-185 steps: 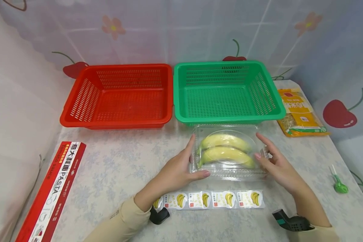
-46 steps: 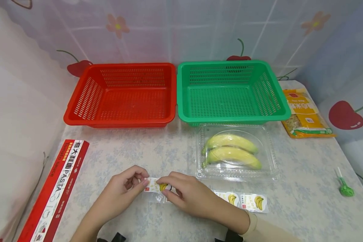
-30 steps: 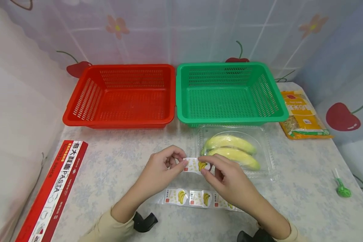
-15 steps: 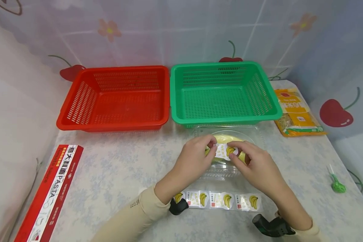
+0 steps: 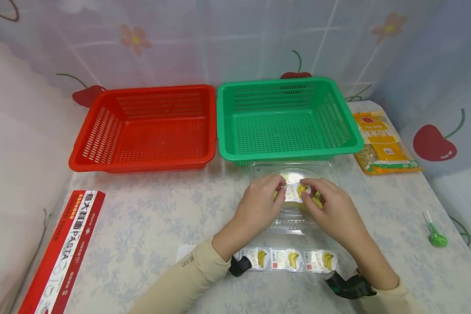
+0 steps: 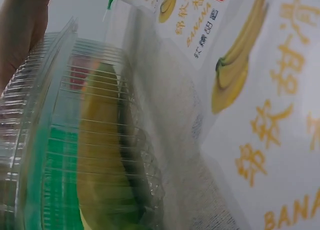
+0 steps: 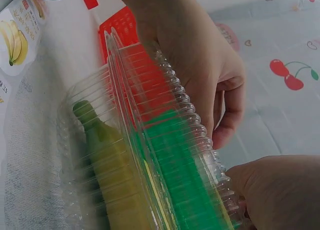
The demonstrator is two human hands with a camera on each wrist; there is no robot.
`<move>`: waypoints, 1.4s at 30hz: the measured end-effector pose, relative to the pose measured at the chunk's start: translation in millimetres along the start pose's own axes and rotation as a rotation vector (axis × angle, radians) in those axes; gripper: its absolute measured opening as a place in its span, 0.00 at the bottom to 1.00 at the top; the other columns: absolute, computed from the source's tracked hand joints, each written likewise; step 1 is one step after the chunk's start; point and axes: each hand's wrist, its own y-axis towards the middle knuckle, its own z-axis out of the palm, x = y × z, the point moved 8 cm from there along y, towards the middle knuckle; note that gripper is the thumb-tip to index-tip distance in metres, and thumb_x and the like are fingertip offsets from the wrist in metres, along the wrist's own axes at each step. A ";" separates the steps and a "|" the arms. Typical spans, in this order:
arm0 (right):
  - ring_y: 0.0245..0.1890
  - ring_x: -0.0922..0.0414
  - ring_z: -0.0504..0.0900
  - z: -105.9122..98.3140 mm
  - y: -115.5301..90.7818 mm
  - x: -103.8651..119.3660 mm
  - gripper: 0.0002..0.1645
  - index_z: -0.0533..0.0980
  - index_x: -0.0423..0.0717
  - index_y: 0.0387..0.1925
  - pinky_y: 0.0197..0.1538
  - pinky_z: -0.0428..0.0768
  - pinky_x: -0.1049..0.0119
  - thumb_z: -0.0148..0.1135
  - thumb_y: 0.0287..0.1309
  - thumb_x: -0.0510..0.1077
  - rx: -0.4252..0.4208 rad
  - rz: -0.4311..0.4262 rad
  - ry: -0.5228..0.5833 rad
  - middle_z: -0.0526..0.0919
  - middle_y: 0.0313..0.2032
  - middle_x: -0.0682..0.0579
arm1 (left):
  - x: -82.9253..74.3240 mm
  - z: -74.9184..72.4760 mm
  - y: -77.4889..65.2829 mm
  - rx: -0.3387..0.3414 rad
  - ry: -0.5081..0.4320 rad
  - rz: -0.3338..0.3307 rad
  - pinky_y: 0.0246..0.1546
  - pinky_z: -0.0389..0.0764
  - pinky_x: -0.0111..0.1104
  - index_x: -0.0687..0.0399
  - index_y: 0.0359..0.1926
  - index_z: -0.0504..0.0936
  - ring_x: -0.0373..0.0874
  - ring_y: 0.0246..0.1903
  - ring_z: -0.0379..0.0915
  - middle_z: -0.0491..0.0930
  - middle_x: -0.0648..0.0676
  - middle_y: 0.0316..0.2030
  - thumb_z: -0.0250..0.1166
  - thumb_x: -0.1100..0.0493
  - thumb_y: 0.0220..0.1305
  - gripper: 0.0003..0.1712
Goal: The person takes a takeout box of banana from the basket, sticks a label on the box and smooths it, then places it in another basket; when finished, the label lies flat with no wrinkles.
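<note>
Over the lid of a clear plastic clamshell box (image 5: 292, 227), my left hand (image 5: 260, 199) pinches the left end of a white banana-print sticker (image 5: 292, 192). At the sticker's other end, my right hand (image 5: 335, 210) pinches the edge between thumb and forefinger. Inside the box lie bananas (image 7: 112, 172), mostly covered by my hands in the head view. The right wrist view has both hands at the top face of the closed box. Nearer me lies a strip of similar stickers (image 5: 288, 260), partly under my left wrist.
Behind the box stand a green basket (image 5: 290, 155) and a red basket (image 5: 141, 166). A pasta box (image 5: 64, 253) lies at the left, a yellow grain packet (image 5: 386, 146) at the back right. A green-wrapped lollipop (image 5: 437, 237) is near the right edge.
My hands earlier held the box's sides, then took a sticker at the strip's left end. They have carried it right and away from me, over the box lid.
</note>
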 end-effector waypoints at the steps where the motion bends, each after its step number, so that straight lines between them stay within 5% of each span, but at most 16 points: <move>1: 0.22 0.64 0.62 0.5 0.2 -0.4 0.17 0.82 0.45 0.49 0.25 0.65 0.71 0.68 0.56 0.35 -0.005 0.001 -0.002 0.76 0.28 0.56 | 0.3 0.6 -0.7 -0.009 0.002 0.007 0.38 0.79 0.29 0.54 0.39 0.82 0.40 0.34 0.77 0.83 0.48 0.32 0.62 0.63 0.67 0.03; 13: 0.23 0.63 0.63 4.8 -1.4 -3.5 0.17 0.82 0.43 0.47 0.25 0.65 0.70 0.69 0.54 0.35 -0.032 0.007 -0.037 0.76 0.28 0.54 | 2.0 4.5 -3.9 -0.047 0.043 0.028 0.38 0.80 0.30 0.55 0.42 0.83 0.42 0.36 0.78 0.82 0.50 0.36 0.64 0.61 0.67 0.05; 22: 0.23 0.64 0.60 4.4 -4.0 -2.0 0.14 0.86 0.41 0.44 0.24 0.64 0.70 0.73 0.54 0.40 -0.069 -0.016 -0.061 0.73 0.30 0.50 | 1.5 5.3 -4.4 -0.008 0.076 0.027 0.33 0.76 0.27 0.56 0.45 0.87 0.40 0.31 0.73 0.76 0.51 0.34 0.65 0.57 0.65 0.11; 30: 0.22 0.64 0.61 5.0 -3.6 0.8 0.18 0.86 0.39 0.44 0.23 0.64 0.71 0.76 0.51 0.44 -0.028 -0.006 -0.096 0.74 0.29 0.51 | 2.5 7.5 -3.6 0.038 0.107 0.011 0.33 0.75 0.28 0.54 0.46 0.88 0.40 0.31 0.72 0.75 0.50 0.34 0.66 0.54 0.66 0.12; 42: 0.22 0.64 0.61 -4.3 -3.8 0.7 0.18 0.86 0.41 0.45 0.22 0.65 0.72 0.75 0.52 0.44 0.018 0.004 -0.137 0.74 0.29 0.52 | 2.5 5.0 -4.1 0.007 0.085 0.032 0.30 0.74 0.26 0.55 0.43 0.89 0.39 0.28 0.71 0.76 0.50 0.31 0.65 0.58 0.65 0.10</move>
